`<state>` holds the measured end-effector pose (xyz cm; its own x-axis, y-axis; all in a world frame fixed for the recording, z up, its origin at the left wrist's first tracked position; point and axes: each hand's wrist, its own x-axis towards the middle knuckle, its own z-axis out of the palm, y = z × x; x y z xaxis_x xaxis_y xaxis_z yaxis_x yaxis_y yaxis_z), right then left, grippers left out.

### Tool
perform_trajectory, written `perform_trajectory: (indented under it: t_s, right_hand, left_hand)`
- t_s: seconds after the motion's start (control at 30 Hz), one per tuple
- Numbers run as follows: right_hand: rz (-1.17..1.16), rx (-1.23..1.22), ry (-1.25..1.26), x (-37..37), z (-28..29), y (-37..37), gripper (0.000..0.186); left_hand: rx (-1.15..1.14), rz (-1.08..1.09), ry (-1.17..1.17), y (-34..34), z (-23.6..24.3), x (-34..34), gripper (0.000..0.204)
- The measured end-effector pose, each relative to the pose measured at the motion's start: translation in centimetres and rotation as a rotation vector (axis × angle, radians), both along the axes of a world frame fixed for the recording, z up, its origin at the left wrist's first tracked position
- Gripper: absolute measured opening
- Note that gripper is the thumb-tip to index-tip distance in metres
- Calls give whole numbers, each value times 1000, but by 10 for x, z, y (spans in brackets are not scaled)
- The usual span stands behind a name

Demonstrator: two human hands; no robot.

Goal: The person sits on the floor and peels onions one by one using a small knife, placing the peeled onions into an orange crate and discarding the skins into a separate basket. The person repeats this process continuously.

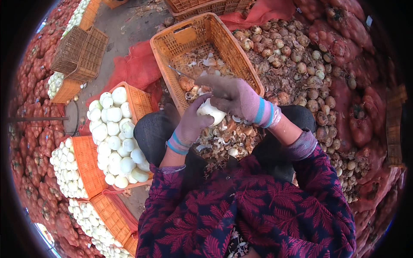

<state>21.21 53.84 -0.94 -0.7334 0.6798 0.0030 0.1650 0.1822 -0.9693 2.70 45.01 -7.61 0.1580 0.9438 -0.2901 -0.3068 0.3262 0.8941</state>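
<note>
My left hand (pixel 191 123), in a dusty purple glove with a blue-striped cuff, is closed around a peeled white onion (pixel 211 112). Just above and to the right of it, my right hand (pixel 234 96), gloved the same way, is blurred by motion. From its fingers a thin knife (pixel 178 72) points up and left; the handle is hidden in the glove. Both hands are over the near end of an orange plastic crate (pixel 161 56), which has a few unpeeled onions (pixel 186 83) and loose skins inside. Onion peelings (pixel 232 135) are heaped between my knees.
At my left stands a crate piled with peeled white onions (pixel 114 133), with further filled crates (pixel 89 165) beyond. Unpeeled onions (pixel 297 56) spread over the ground at right. Red mesh sacks (pixel 344 30) rise behind them. Empty crates (pixel 79 53) are stacked at far left.
</note>
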Motion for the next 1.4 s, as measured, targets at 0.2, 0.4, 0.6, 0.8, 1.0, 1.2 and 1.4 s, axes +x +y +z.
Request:
perform_trajectory:
  t_s: [0.2, 0.4, 0.6, 0.8, 1.0, 1.2, 1.4]
  right_hand:
    - [-46, 92, 23, 12, -25, -30, 53]
    - [-155, 4, -164, 34, -20, -30, 57]
    - [-120, -75, -45, 24, -15, -54, 59]
    - [140, -142, -117, 4, -33, -66, 54]
    - [51, 87, -108, 1, -85, -77, 51]
    - [-109, -292, 10, 10, -48, -79, 53]
    - [141, -167, -21, -4, -36, -83, 50]
  left_hand:
    - [-117, 22, -102, -52, -25, 8, 77]
    - [84, 62, -208, -82, -7, 12, 71]
    - [91, 108, -291, -92, -11, 7, 68]
    - [-22, 99, -168, -92, -1, 4, 71]
    - [40, 28, 6, -97, 13, 4, 72]
    - [6, 122, -212, -95, 1, -9, 68]
    - [39, 149, -94, -99, -7, -15, 67]
